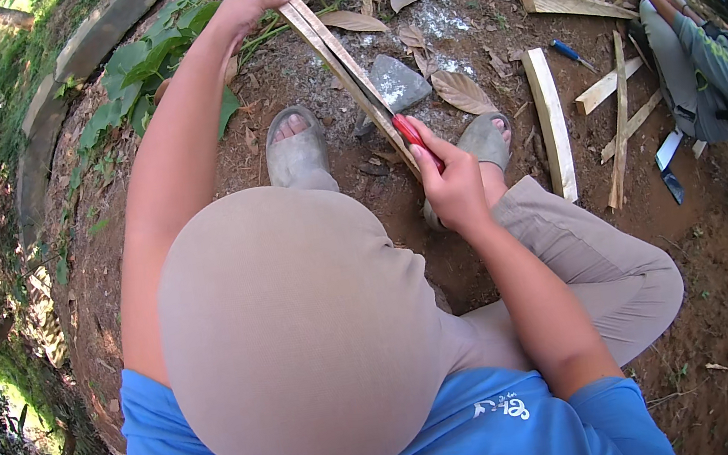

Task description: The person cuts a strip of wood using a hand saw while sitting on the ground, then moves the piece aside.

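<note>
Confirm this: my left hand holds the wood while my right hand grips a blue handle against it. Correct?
Not quite: the handle is red, as the head view shows. The right hand does grip it against the wood, which the left hand holds.

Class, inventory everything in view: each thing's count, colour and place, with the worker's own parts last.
Held wood: one or two strips, pale, top centre
Red-handled tool: one, red, against the wood's near end
Stone: at least one, grey, centre
Dry leaves: several, brown, upper centre
Green plants: many, green, left and top
Curb: one, grey, upper left
Loose wood pieces: at least five, pale, right
Blue-handled tool: one, blue, right
Flat item: one, white and dark, right
Other person: one, greyish clothes, far right
Soil: brown, throughout
Sandals: two, greyish, on feet
Trousers: beige, centre
Shirt: blue, bottom
Left hand: one, bare, on wood
Right hand: one, bare, around red handle
</note>
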{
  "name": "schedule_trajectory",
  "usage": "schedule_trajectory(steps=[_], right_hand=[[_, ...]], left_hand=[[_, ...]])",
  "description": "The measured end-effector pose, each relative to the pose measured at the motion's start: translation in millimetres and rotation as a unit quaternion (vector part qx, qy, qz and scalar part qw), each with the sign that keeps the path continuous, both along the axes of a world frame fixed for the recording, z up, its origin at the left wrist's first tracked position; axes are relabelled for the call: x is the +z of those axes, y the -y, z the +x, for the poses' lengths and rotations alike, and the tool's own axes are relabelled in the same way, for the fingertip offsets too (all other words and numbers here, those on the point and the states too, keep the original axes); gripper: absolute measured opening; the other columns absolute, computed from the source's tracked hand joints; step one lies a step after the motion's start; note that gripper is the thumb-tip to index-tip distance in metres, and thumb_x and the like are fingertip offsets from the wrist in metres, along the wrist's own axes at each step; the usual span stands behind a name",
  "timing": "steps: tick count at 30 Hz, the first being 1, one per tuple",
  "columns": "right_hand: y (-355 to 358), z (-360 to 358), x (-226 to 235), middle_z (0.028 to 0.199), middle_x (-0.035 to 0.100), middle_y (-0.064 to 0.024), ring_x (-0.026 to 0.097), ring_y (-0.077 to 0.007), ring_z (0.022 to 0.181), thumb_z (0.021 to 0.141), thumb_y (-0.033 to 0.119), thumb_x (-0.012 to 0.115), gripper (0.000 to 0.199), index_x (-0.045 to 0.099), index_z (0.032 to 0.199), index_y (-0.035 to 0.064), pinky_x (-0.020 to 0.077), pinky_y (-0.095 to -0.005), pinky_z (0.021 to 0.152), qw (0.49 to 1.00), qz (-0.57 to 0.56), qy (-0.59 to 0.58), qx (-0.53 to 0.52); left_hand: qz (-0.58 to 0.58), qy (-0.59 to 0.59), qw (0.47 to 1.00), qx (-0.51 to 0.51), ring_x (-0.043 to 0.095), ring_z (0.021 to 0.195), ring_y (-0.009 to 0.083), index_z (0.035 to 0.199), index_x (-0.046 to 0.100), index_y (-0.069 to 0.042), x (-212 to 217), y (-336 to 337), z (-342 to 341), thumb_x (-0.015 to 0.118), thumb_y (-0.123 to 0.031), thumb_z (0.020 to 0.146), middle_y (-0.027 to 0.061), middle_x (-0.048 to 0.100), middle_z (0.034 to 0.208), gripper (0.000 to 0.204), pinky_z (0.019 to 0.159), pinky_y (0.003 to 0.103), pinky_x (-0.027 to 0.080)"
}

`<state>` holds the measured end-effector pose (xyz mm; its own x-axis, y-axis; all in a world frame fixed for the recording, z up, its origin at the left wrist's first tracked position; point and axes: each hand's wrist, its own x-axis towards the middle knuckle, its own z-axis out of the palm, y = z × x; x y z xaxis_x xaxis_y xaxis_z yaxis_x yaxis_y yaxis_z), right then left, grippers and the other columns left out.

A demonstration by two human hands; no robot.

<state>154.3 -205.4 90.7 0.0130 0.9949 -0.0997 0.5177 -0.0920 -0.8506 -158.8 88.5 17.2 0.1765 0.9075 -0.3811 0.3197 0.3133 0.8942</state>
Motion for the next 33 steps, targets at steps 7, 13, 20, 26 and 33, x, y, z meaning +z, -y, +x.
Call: schedule_trajectory(steps=[7, 13, 20, 26, 33], right_hand=[[12, -3, 21, 0.099, 0.075, -0.024, 0.064, -0.0078, 0.079, 0.103, 0.01, 0.063, 0.042, 0.063, 0.146, 0.0091, 0.0536, -0.0298, 0.076, 1.0, -0.028, 0.006, 0.01], [52, 17, 59, 0.119, 0.074, -0.0258, 0.068, -0.0094, 0.095, 0.105, 0.01, 0.061, 0.043, 0.06, 0.148, 0.0086, 0.0534, -0.0296, 0.086, 0.992, -0.124, 0.022, 0.013], [-13, -16, 14, 0.083, 0.074, -0.014, 0.06, -0.0069, 0.069, 0.105, 0.013, 0.063, 0.044, 0.061, 0.149, 0.0118, 0.0516, -0.0293, 0.068, 0.997, -0.069, 0.005, 0.027], [55, 34, 57, 0.098, 0.076, -0.0179, 0.064, -0.0077, 0.08, 0.104, 0.009, 0.062, 0.045, 0.061, 0.15, 0.0123, 0.0528, -0.0264, 0.076, 0.997, -0.049, 0.022, 0.051], [-27, -21, 6, 0.113, 0.075, -0.0233, 0.07, -0.0123, 0.096, 0.104, 0.01, 0.063, 0.045, 0.06, 0.149, 0.0105, 0.0536, -0.0296, 0.089, 0.994, -0.105, 0.004, 0.015]], left_hand=[[0.001, -0.032, 0.999, 0.006, 0.062, 0.126, 0.0231, 0.131, 0.068, -0.001, -16, -12, -16, 0.086, -0.035, 0.088, 0.012, 0.073, 0.127, 0.058, 0.114, 0.042, 0.039], [0.037, 0.001, 0.999, 0.017, 0.061, 0.128, 0.0244, 0.134, 0.066, 0.001, -16, 0, -11, 0.086, -0.036, 0.088, 0.0143, 0.07, 0.132, 0.063, 0.115, 0.039, 0.04], [0.043, 0.002, 0.999, 0.016, 0.062, 0.127, 0.0256, 0.136, 0.064, 0.002, -15, 2, -12, 0.087, -0.037, 0.087, 0.016, 0.069, 0.134, 0.067, 0.115, 0.039, 0.04], [0.056, 0.011, 0.997, 0.047, 0.06, 0.128, 0.0271, 0.134, 0.064, 0.003, -4, 12, 1, 0.087, -0.041, 0.087, 0.0177, 0.069, 0.131, 0.068, 0.117, 0.042, 0.038], [0.022, 0.008, 0.999, 0.044, 0.06, 0.128, 0.0272, 0.137, 0.061, 0.004, 13, 13, 4, 0.087, -0.038, 0.088, 0.0184, 0.067, 0.135, 0.07, 0.115, 0.04, 0.04]])
